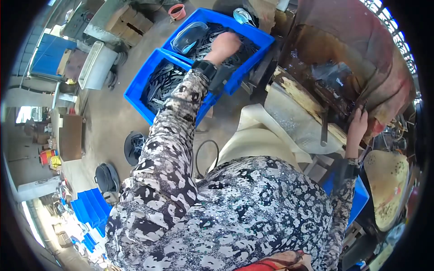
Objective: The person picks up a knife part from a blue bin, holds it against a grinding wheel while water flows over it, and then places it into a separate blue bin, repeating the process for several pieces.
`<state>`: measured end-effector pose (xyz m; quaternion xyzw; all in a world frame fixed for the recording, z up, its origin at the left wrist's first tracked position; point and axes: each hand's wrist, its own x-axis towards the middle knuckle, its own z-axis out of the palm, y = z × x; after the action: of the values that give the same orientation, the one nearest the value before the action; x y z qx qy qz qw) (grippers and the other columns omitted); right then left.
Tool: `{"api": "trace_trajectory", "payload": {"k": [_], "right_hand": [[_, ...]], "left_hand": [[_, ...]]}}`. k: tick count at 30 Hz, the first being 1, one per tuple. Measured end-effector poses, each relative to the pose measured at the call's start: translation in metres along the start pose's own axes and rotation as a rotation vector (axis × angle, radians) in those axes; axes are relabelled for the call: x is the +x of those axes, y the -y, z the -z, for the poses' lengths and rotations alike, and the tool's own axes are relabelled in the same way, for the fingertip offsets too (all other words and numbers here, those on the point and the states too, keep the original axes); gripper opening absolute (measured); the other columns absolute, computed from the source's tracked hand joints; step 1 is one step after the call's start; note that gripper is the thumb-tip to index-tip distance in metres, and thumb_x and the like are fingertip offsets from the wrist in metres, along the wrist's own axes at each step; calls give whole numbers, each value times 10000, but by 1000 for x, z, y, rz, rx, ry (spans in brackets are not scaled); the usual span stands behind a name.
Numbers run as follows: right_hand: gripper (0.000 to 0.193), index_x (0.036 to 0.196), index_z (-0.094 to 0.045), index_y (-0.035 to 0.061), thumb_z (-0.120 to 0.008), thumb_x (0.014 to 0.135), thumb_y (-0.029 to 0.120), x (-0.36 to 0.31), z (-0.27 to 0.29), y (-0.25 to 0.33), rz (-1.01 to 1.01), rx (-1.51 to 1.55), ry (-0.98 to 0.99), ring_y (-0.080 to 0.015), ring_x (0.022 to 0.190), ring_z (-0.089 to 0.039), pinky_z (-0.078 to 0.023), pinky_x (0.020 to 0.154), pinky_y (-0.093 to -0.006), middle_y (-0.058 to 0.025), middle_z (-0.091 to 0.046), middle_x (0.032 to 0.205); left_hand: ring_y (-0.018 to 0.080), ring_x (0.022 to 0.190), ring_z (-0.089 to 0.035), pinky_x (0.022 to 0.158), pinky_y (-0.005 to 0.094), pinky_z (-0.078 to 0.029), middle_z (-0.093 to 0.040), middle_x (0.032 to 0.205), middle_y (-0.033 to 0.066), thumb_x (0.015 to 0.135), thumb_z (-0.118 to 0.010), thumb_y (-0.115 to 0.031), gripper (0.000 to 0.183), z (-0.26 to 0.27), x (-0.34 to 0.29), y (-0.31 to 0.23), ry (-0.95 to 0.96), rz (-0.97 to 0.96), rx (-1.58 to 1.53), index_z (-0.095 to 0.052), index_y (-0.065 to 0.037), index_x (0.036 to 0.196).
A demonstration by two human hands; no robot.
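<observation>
My left hand (226, 46) reaches into the far blue bin (266, 43), over a heap of thin dark and silvery metal strips (214, 34). Its fingers curl down among the strips, closed, and what they hold is hidden. A clear plastic tub (190, 38) lies on the strips to its left. My right hand (358, 124) is at the right edge of a wet, rust-brown machine hollow (307, 49) under a stained reddish cloth cover (348, 22). A thin dark piece (364, 106) sticks up from its closed fingertips.
A nearer blue bin (135, 92) of similar strips adjoins the far one. Clear plastic film (334, 72) lies in the hollow, and a pale sheet (289, 113) hangs before it. A dark round container (134, 148) and stacked blue bins (90, 207) stand at left.
</observation>
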<state>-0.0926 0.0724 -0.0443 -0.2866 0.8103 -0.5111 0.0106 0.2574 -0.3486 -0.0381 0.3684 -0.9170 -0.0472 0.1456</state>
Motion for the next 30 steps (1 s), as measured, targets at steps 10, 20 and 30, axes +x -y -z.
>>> {"api": "trace_trajectory", "payload": {"k": [10,20,30], "right_hand": [[335,1207,-564,31,-471,981,261,-34,-22,36,201,-555,-52,-367,999,-609,-468,843,-406,-201,-640,1075],[312,1171,-582,27,-472,979,247,-35,-24,47,152,-584,-41,-377,991,-605,-470,830,-406,-206,-638,1061],[241,1085,-611,51,-539,959,244,-19,-15,31,-51,-162,80,-158,622,-572,-457,577,-289,-81,-625,787]], "left_hand": [[364,997,-637,856,439,-521,-671,1005,215,816,-601,-258,298,-88,-22,35,182,594,-149,-683,-16,969],[398,948,-639,828,463,-517,-673,946,234,732,-607,-177,219,-98,-32,50,90,709,-240,-711,-15,838],[98,557,-503,544,270,-483,-526,677,-19,871,-603,-171,101,-8,-16,7,44,670,-1750,-630,-99,936]]}}
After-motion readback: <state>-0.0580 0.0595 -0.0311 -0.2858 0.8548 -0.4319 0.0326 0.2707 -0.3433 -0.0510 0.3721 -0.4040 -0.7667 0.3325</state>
